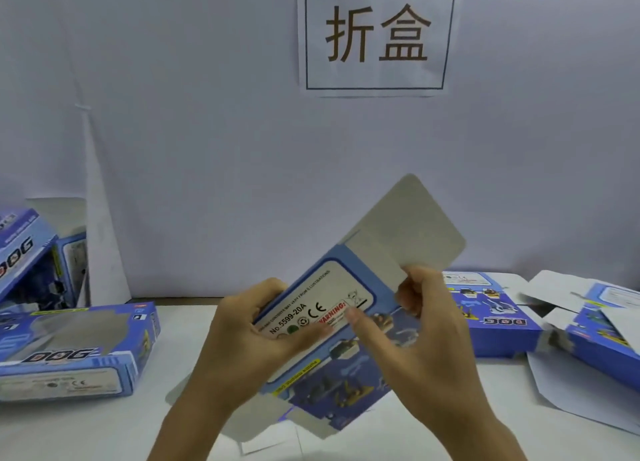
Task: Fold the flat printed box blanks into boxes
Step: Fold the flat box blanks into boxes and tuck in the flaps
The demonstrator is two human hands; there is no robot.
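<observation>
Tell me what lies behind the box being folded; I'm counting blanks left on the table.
Behind the held box, right of it, a flat printed blank lies on the table, partly hidden by the right hand. More blanks lie farther right. Anything directly behind the box is covered.

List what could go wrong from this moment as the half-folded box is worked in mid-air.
The grey flap stands free above the right hand, so it might crease off its score line. The left hand pinches just one end of the box blank, which may skew. The blanks close behind could get knocked.
</observation>
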